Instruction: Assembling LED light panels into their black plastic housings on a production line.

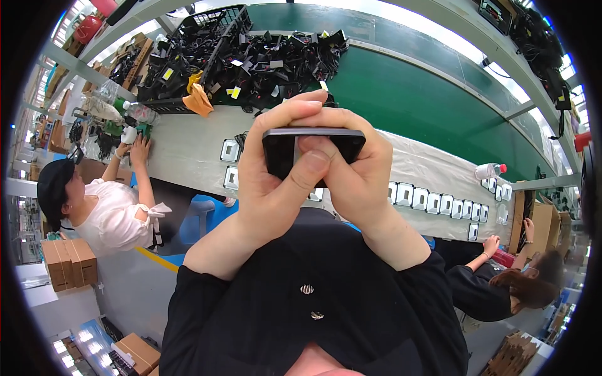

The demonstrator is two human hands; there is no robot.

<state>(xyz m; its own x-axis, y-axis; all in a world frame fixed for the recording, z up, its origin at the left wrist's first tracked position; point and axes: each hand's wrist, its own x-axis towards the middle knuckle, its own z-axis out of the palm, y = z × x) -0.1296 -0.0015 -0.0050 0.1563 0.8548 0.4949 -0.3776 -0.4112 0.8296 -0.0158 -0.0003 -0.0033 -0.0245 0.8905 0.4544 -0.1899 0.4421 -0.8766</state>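
Observation:
Close up in front of my chest, a flat black rectangular device [279,150] with a glossy face and a grey edge is held level between both hands. I cannot make out its exact kind. My left hand [266,182] wraps round its left end, and my right hand [367,175] wraps round its right end. Both thumbs press on the glossy side, near its middle, where they overlap. The fingers fold over the far side and partly hide it.
Black cables and adapters [276,69] lie heaped beyond my hands, beside a black crate [216,47]. An orange cloth [199,100] hangs by it. White-framed square parts [433,202] line the bench right, near a bottle [489,171]. Co-workers sit left [113,210] and right [495,288].

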